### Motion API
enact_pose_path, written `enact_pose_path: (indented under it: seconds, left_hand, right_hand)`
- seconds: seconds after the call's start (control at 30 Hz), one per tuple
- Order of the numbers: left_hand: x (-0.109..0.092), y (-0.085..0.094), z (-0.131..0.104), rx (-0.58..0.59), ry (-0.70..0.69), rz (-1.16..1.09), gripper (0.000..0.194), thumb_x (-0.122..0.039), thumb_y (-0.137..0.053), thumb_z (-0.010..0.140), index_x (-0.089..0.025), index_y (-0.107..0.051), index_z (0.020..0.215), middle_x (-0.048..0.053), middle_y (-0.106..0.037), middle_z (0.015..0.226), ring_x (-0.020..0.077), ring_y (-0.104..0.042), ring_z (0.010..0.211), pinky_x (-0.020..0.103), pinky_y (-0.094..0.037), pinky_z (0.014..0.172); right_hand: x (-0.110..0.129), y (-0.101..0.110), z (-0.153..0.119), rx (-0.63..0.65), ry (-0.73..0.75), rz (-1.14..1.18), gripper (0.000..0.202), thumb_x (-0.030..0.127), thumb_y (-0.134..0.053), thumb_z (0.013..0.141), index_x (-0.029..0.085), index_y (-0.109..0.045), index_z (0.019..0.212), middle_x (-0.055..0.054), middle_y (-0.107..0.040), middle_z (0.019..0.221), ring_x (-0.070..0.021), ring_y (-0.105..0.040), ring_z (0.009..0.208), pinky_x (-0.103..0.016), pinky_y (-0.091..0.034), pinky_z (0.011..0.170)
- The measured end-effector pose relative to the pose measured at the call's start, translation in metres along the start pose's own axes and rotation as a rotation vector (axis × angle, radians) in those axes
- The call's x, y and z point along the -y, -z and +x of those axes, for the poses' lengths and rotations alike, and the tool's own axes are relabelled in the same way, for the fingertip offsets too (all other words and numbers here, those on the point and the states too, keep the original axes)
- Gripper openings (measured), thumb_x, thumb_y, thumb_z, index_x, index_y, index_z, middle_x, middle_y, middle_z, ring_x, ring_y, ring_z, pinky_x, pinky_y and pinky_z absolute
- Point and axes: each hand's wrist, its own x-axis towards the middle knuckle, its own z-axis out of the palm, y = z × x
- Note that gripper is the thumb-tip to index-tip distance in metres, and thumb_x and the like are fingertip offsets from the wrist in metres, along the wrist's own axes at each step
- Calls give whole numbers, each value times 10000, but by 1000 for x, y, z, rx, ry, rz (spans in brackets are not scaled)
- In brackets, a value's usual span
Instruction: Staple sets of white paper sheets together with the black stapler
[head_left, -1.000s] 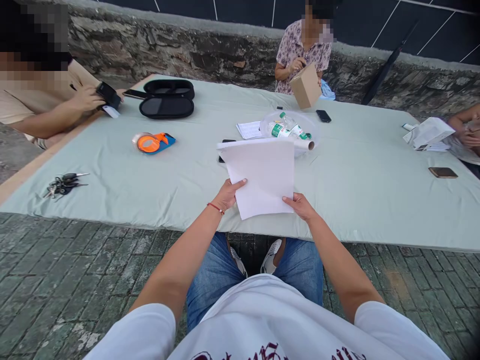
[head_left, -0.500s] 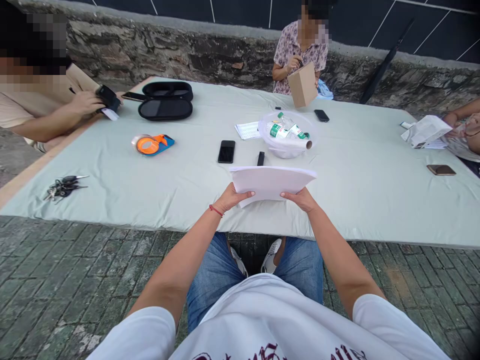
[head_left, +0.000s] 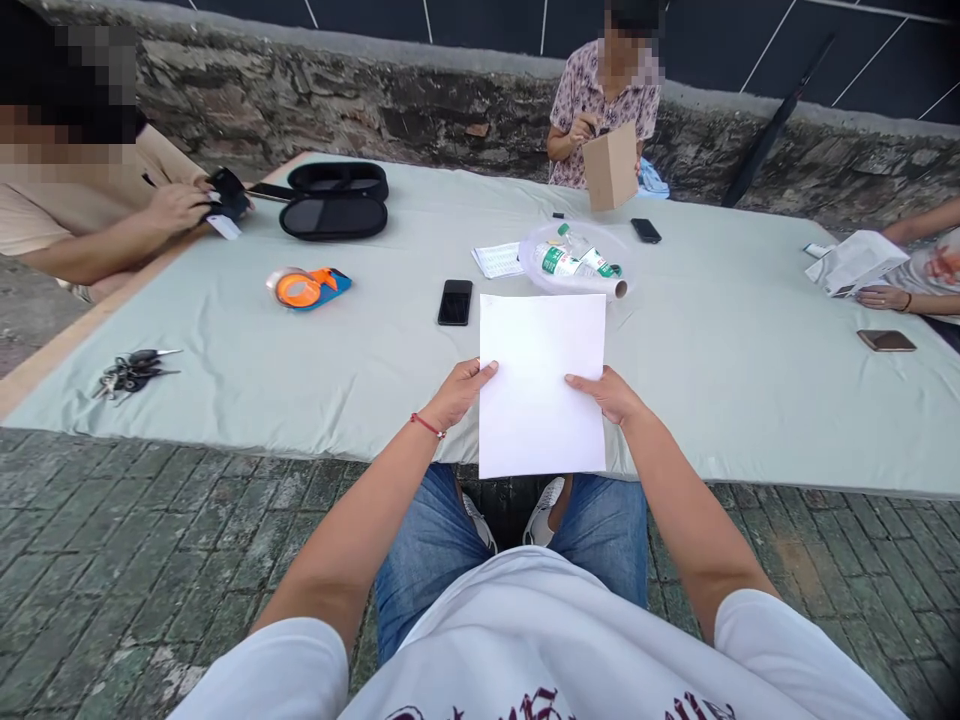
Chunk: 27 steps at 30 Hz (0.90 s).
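The left hand [head_left: 459,392] pinches the white paper [head_left: 541,410] on its left side, at nine o'clock. The right hand [head_left: 616,396] pinches it on the right side, at three o'clock. Each grip is closed on the paper with the thumb on top, and the other fingers are mostly hidden underneath. The paper sits right between the two hands, flat and blank on top, and its bottom edge pokes out past the edge of the table [head_left: 712,380].

From the paper, a black phone [head_left: 455,303] lies near, at about ten o'clock. At about one o'clock is a round, see-through bowl [head_left: 628,248]. Plastic bottles [head_left: 559,262] with green labels are in it, and a white roll [head_left: 592,288] lies along its near side. Farther off, between ten and eleven, a black case [head_left: 334,200] stands open. Between twelve and one, another person holds a brown box [head_left: 611,167]; its inside cannot be seen.
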Motion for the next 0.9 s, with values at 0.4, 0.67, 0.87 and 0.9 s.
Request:
enact_pose_path:
  seconds: [0.4, 0.67, 0.87, 0.9]
  left_hand:
    - [35, -17, -19, -104, 218, -232, 571, -569, -839, 658, -151, -690, 1016, 125, -769, 996, 287, -727, 955, 434, -570, 891]
    - [43, -11, -4, -157, 99, -124, 564, -650, -793, 641, -161, -644, 880, 93, -742, 888, 268, -692, 958, 394, -519, 899]
    - [53, -11, 0, -182, 72, 17, 509, -676, -735, 675, -193, -615, 783, 60, -696, 817, 249, -642, 939, 366, -489, 877]
    - [55, -11, 0, -197, 79, 33, 492, -666, -736, 680, -200, -593, 749, 49, -681, 785, 237, -632, 898, 361, -487, 859]
  right_hand:
    - [-51, -11, -19, -145, -47, 175, 501, 596, -816, 703, 195, -736, 993, -121, -775, 1066, -299, -742, 981, -449, -609, 896]
    - [-77, -15, -21, -109, -108, 124, 451, 584, -804, 722, 191, -750, 937, -122, -782, 979, -299, -750, 867, -453, -616, 827]
    - [-69, -6, -3, -231, 43, 130, 487, 581, -734, 767, 212, -707, 1083, -69, -767, 1008, -238, -722, 884, -396, -581, 849]
    - [-66, -3, 1, -258, 67, 96, 502, 578, -703, 784, 219, -689, 1135, -58, -760, 1017, -226, -714, 884, -388, -574, 851]
